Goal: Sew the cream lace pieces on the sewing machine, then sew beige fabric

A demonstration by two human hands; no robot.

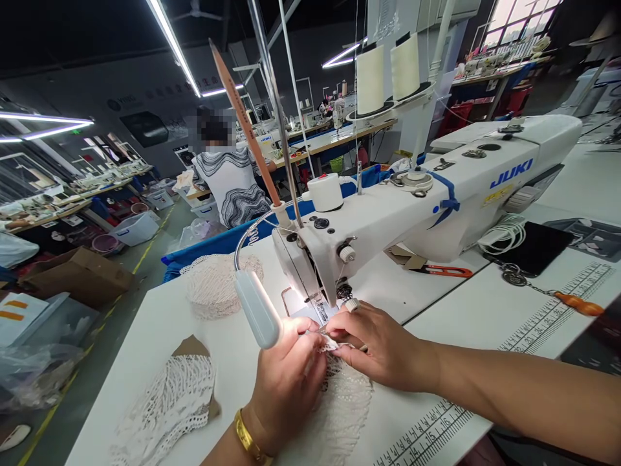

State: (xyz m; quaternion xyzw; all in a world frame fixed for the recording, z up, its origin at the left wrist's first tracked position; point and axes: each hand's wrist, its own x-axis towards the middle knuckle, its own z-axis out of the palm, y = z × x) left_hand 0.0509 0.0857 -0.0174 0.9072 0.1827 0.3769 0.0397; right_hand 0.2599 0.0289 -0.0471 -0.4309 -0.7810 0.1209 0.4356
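Nearest us, cream lace (345, 414) lies on the white table (130, 362), its upper edge gathered between two hands. The left hand (291, 382) and right hand (383, 343) both grip that edge, thumbs and fingertips closed on it, just in front of the presser foot (321, 312). We cannot tell whether any is under the foot; we judge this edge still in work. Further left we note a second lace piece (182, 395), and beyond it a lace pile (213, 288), both unheld; whether they are finished we cannot say. Past the sewing machine (369, 220), a person (237, 188) faces away.
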